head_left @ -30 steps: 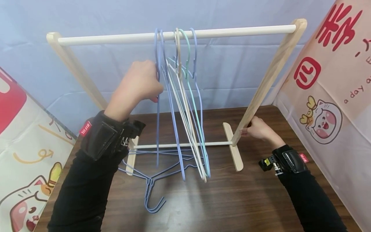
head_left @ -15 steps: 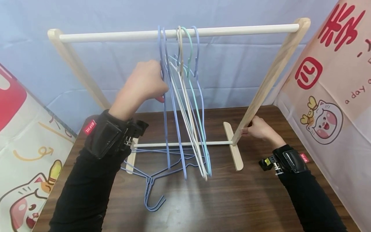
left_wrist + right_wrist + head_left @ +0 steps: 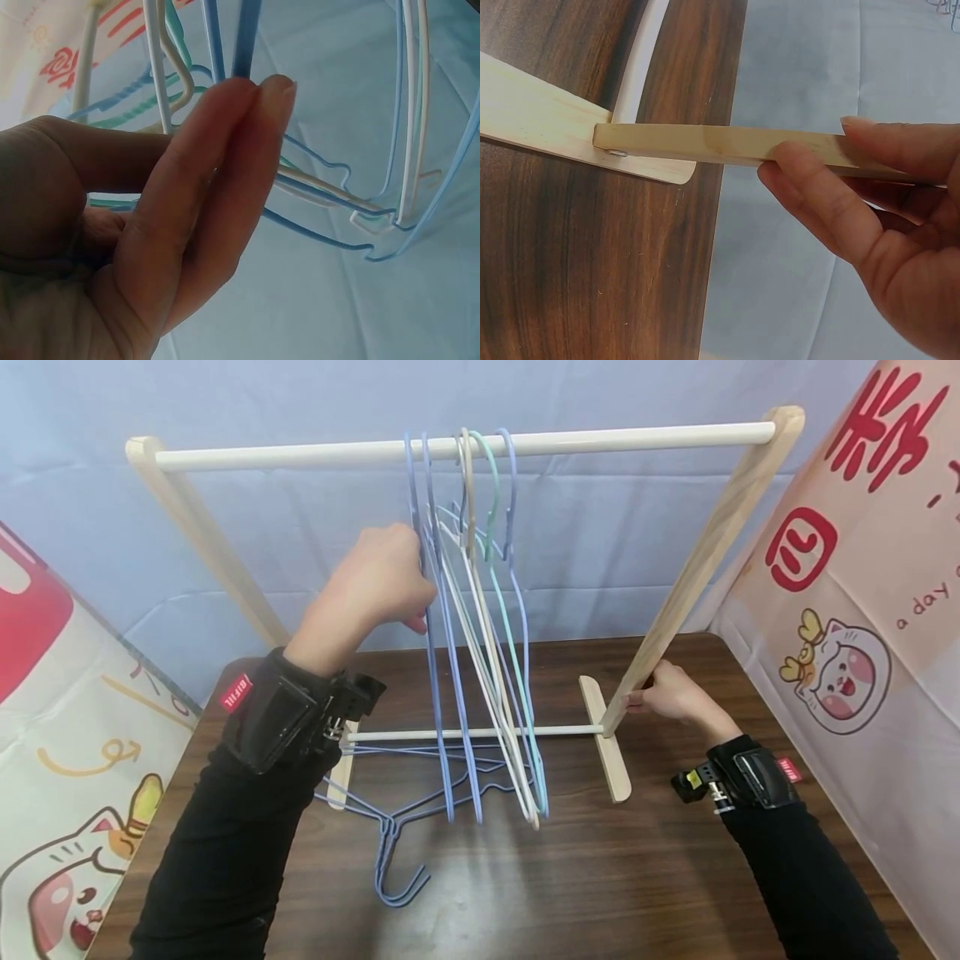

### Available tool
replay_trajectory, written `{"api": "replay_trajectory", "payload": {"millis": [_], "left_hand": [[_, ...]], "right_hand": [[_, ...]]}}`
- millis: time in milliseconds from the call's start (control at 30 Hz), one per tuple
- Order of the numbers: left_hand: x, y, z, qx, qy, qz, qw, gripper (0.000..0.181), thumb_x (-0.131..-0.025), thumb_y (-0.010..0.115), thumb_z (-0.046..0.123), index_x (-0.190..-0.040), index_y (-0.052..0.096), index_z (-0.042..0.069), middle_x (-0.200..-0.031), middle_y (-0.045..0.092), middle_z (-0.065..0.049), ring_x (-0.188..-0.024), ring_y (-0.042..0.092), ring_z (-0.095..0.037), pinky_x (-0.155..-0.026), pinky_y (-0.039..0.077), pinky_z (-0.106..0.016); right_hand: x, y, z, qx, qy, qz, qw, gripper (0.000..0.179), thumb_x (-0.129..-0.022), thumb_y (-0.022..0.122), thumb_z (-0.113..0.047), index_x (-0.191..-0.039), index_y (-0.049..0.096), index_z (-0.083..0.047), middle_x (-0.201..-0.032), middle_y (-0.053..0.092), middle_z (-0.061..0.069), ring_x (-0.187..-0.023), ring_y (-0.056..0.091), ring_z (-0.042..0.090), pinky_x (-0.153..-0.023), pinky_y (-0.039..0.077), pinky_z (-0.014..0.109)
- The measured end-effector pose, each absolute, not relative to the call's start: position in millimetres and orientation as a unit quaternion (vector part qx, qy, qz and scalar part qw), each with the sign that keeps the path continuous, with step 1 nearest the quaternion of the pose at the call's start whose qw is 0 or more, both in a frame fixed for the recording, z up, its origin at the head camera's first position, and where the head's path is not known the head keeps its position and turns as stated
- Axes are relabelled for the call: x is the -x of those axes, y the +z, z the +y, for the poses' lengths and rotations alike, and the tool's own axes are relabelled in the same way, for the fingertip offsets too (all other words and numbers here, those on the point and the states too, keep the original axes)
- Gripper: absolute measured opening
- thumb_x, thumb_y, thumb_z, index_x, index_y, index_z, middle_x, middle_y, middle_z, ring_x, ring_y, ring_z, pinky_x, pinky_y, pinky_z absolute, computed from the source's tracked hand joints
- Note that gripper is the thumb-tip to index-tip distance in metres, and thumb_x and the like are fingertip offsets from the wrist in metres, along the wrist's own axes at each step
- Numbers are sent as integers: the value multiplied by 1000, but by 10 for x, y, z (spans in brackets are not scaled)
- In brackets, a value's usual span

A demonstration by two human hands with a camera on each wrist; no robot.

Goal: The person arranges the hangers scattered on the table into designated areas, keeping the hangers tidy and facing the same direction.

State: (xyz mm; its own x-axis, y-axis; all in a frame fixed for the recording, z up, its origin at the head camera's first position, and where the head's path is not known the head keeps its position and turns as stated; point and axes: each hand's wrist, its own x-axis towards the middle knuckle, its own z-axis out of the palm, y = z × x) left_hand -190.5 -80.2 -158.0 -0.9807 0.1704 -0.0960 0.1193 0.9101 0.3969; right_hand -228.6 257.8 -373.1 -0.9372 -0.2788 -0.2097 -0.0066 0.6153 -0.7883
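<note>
My left hand (image 3: 378, 577) is raised under the white rod (image 3: 300, 456) of a wooden clothes rack. It grips the leftmost blue hanger (image 3: 437, 718) near its neck, with the hook over the rod. In the left wrist view, thumb and fingers close round the blue hanger's bar (image 3: 246, 37). Just right of it hangs another blue hanger (image 3: 459, 693), then a white hanger (image 3: 491, 668), a mint green hanger (image 3: 504, 635) and one more blue hanger (image 3: 522, 635). Low on the rack's right post (image 3: 697, 556), my right hand (image 3: 675, 695) pinches the wood between thumb and fingers (image 3: 829, 195).
Nested blue hangers (image 3: 387, 839) lie on the brown table (image 3: 570, 877), hooks toward me and bars reaching under the rack's lower crossbar (image 3: 570, 731). The rack's right foot (image 3: 611, 752) rests on the tabletop. A pale blue cloth (image 3: 600, 560) stands behind, with printed sheets at both sides.
The left hand has shifted slightly right with its blue hanger. That hanger's lower end has swung right and toward me, closer to its neighbour. The right hand has stayed on the post.
</note>
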Motion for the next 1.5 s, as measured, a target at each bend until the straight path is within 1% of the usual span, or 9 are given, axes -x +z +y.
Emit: {"api": "replay_trajectory", "payload": {"millis": [367, 567, 800, 1100, 1200, 1267, 1333, 1400, 1500], "left_hand": [[1886, -1587, -816, -75, 198, 975, 62, 12, -74, 43, -3, -76, 54, 3, -69, 66, -7, -61, 66, -16, -54, 40, -27], [1880, -1605, -840, -68, 206, 974, 69, 17, -77, 39, -5, -74, 55, 2, -69, 66, -8, -64, 66, -16, -65, 44, -31], [1891, -1658, -889, -61, 221, 970, 78, 18, -75, 38, -8, -64, 45, 5, -74, 65, -10, -63, 66, -16, -61, 43, -29], [1951, -1856, -1020, -52, 219, 971, 79, 20, -73, 36, -5, -63, 52, 3, -67, 66, -7, -62, 66, -16, -48, 34, -25], [1966, -1962, -1091, -51, 225, 970, 83, 21, -75, 37, -3, -67, 56, 1, -66, 66, -7, -63, 66, -17, -55, 40, -27], [1968, -2039, -1141, -49, 236, 966, 93, 21, -79, 38, -1, -70, 56, 0, -68, 66, -8, -62, 66, -17, -68, 45, -31], [1968, -2119, -1191, -45, 252, 961, 105, 19, -83, 39, 1, -72, 55, -1, -72, 65, -11, -60, 67, -17, -82, 44, -37], [1971, -2198, -1235, -42, 264, 957, 115, 19, -86, 40, 2, -73, 53, -1, -74, 64, -13, -59, 66, -17, -84, 45, -39], [1980, -2314, -1293, -30, 268, 954, 128, 18, -88, 43, 4, -74, 53, -1, -76, 64, -13, -58, 66, -16, -80, 47, -37]], "right_hand": [[2287, -3726, 2572, 78, -441, 879, 164, 36, -88, 50, 8, -115, 36, 25, -106, 48, 42, -93, 58, 45, -69, 52, 29], [2287, -3730, 2560, 72, -454, 872, 170, 39, -88, 49, 8, -119, 32, 26, -108, 46, 43, -93, 58, 45, -69, 52, 28], [2275, -3736, 2585, 78, -452, 872, 170, 37, -88, 46, 9, -118, 33, 26, -109, 46, 43, -95, 57, 46, -71, 51, 30], [2273, -3736, 2586, 77, -451, 873, 169, 36, -88, 47, 8, -117, 34, 26, -108, 47, 43, -95, 57, 45, -70, 52, 30], [2275, -3736, 2591, 77, -448, 875, 169, 35, -88, 46, 8, -117, 35, 26, -108, 47, 43, -95, 57, 46, -70, 52, 30], [2276, -3735, 2593, 77, -449, 874, 170, 36, -88, 46, 9, -117, 34, 26, -108, 47, 43, -95, 57, 46, -70, 52, 30], [2276, -3733, 2591, 77, -452, 872, 170, 36, -88, 45, 9, -118, 33, 26, -108, 46, 43, -95, 56, 46, -70, 52, 30], [2276, -3730, 2588, 76, -454, 871, 170, 37, -88, 46, 9, -118, 33, 26, -108, 46, 43, -95, 57, 47, -70, 52, 30], [2278, -3726, 2581, 74, -455, 871, 168, 37, -88, 47, 9, -118, 33, 25, -108, 46, 43, -94, 57, 46, -70, 52, 29]]}}
